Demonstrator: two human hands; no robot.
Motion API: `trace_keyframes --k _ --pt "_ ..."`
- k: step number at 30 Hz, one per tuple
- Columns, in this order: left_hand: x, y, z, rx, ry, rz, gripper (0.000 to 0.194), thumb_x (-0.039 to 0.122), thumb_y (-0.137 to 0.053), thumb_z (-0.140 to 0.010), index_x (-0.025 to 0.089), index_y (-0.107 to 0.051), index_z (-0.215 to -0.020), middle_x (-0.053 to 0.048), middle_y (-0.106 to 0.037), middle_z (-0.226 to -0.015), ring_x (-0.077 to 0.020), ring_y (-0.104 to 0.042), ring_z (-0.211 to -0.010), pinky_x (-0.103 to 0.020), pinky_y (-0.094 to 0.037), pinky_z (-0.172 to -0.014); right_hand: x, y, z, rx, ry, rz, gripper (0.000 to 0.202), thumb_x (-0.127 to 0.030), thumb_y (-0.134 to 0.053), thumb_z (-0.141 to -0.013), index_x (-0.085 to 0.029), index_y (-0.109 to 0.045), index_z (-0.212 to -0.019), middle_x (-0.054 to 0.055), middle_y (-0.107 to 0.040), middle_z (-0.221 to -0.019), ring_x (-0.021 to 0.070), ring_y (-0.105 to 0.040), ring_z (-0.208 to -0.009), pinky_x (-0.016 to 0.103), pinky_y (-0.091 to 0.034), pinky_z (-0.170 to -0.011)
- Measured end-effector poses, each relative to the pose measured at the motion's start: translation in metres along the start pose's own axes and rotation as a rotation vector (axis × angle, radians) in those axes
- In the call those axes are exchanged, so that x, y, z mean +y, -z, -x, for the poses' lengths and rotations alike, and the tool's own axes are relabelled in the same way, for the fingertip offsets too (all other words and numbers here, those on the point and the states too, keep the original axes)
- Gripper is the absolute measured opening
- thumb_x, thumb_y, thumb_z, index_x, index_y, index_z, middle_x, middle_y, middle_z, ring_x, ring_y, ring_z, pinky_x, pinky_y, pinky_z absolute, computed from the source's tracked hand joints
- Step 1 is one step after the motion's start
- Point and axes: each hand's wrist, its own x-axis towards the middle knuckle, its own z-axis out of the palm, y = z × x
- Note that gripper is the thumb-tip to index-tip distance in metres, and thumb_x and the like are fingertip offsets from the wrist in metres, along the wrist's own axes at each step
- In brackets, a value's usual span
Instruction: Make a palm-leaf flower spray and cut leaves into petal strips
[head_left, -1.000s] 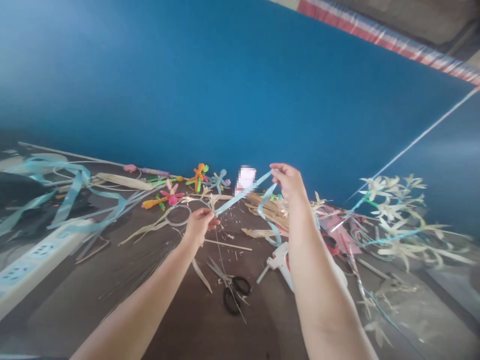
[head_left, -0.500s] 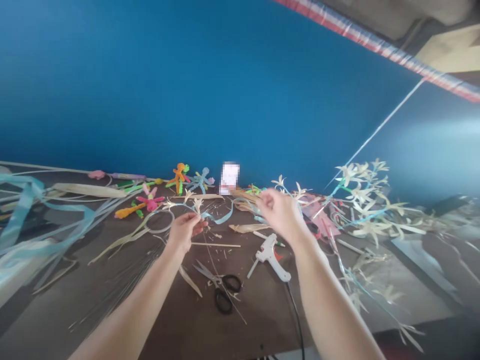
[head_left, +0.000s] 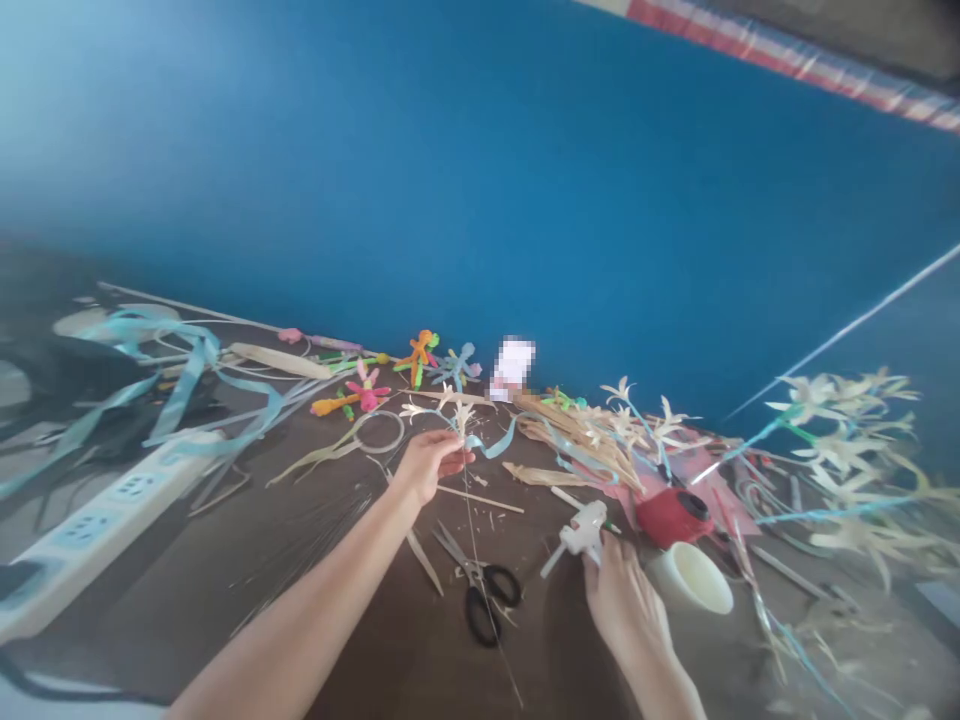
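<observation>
My left hand (head_left: 431, 465) pinches the thin wire stem of a pale artificial flower (head_left: 463, 412). Light blue ribbon (head_left: 495, 443) trails off to the right from just under the bloom, and the wire hangs down across the table. A white hot glue gun (head_left: 585, 530) lies on the right, its nozzle end toward the left. Around its handle my right hand (head_left: 626, 595) is closed, hiding most of the grip. Below my left hand, scissors with black handles (head_left: 484, 600) rest with blades apart.
A white power strip (head_left: 112, 520) sits at the left near loose blue ribbon. Pipe-cleaner figures (head_left: 416, 358) stand by the blue wall. At the right are a red object (head_left: 675, 515), a white cup-like roll (head_left: 694, 578) and pale flower sprays (head_left: 847, 430). Dry husk strips (head_left: 577, 435) lie behind.
My right hand has come down from above the husk strips onto the glue gun's handle. My left hand still holds the flower. The view has swung left, bringing the power strip into sight.
</observation>
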Motion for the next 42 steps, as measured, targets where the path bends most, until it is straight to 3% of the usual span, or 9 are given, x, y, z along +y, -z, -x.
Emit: trace_keyframes --k 2,4,7,10,13,17,21,42 --pt "0.000 0.003 0.000 0.001 0.020 0.017 0.018 0.022 -0.067 -0.058 0.012 -0.056 -0.069 -0.006 -0.065 -0.060 -0.0175 -0.064 -0.061 -0.021 -0.047 -0.049 -0.002 0.017 0.000 0.049 0.023 -0.201 0.037 -0.034 -0.033 -0.080 -0.017 -0.044 -0.111 0.015 -0.050 -0.104 0.0289 -0.054 -0.086 0.040 -0.042 -0.068" --pt "0.001 0.004 0.000 -0.004 0.044 0.030 0.017 0.021 -0.067 -0.058 0.012 -0.057 -0.070 -0.007 -0.065 -0.061 -0.0178 -0.064 -0.062 -0.022 -0.048 -0.051 -0.010 0.037 0.000 0.072 0.058 -0.548 0.034 -0.038 -0.037 -0.079 -0.021 -0.047 -0.107 0.013 -0.053 -0.102 0.0269 -0.053 -0.084 0.039 -0.042 -0.068" --pt "0.002 0.005 0.000 -0.040 0.071 0.029 0.015 0.020 -0.065 -0.060 0.012 -0.057 -0.070 -0.008 -0.065 -0.062 -0.0177 -0.064 -0.063 -0.022 -0.048 -0.051 -0.037 0.058 -0.002 -0.093 0.080 -1.183 0.030 -0.041 -0.039 -0.080 -0.021 -0.053 -0.097 0.011 -0.058 -0.087 0.0203 -0.053 -0.063 0.032 -0.040 -0.052" --pt "0.003 0.005 0.001 -0.052 0.069 0.024 0.014 0.020 -0.064 -0.061 0.012 -0.057 -0.070 -0.008 -0.066 -0.062 -0.0180 -0.064 -0.063 -0.022 -0.047 -0.051 -0.072 0.061 -0.010 -0.268 0.126 -1.509 0.027 -0.041 -0.043 -0.079 -0.021 -0.054 -0.095 0.007 -0.057 -0.079 0.0137 -0.047 -0.052 0.027 -0.035 -0.043" --pt "0.003 0.007 -0.001 -0.027 0.052 0.014 0.015 0.021 -0.065 -0.061 0.012 -0.057 -0.070 -0.008 -0.065 -0.062 -0.0190 -0.064 -0.064 -0.023 -0.047 -0.052 -0.100 0.052 -0.021 -0.311 0.140 -1.550 0.030 -0.040 -0.055 -0.073 -0.018 -0.055 -0.094 0.002 -0.054 -0.067 0.0089 -0.040 -0.045 0.023 -0.032 -0.040" --pt "0.002 0.009 -0.003 -0.015 0.046 -0.005 0.018 0.023 -0.066 -0.060 0.012 -0.056 -0.070 -0.007 -0.065 -0.060 -0.0194 -0.064 -0.064 -0.022 -0.046 -0.051 -0.114 0.039 -0.031 -0.303 0.088 -1.577 0.034 -0.043 -0.051 -0.075 -0.016 -0.056 -0.094 0.002 -0.053 -0.072 0.0065 -0.039 -0.042 0.022 -0.029 -0.037" --pt "0.001 0.009 -0.003 -0.028 0.034 -0.022 0.019 0.025 -0.066 -0.060 0.012 -0.056 -0.070 -0.007 -0.065 -0.061 -0.0183 -0.064 -0.062 -0.022 -0.046 -0.052 -0.113 0.030 -0.029 -0.359 0.107 -1.546 0.033 -0.045 -0.049 -0.076 -0.016 -0.057 -0.091 0.002 -0.054 -0.072 0.0060 -0.040 -0.040 0.021 -0.027 -0.036" --pt "0.001 0.006 -0.001 -0.060 0.024 -0.061 0.019 0.023 -0.067 -0.059 0.010 -0.059 -0.071 -0.009 -0.066 -0.061 -0.0177 -0.063 -0.062 -0.023 -0.046 -0.055 -0.108 0.015 -0.028 -0.319 0.185 -1.435 0.037 -0.046 -0.048 -0.077 -0.014 -0.055 -0.092 0.003 -0.054 -0.071 0.0046 -0.036 -0.040 0.020 -0.026 -0.037"
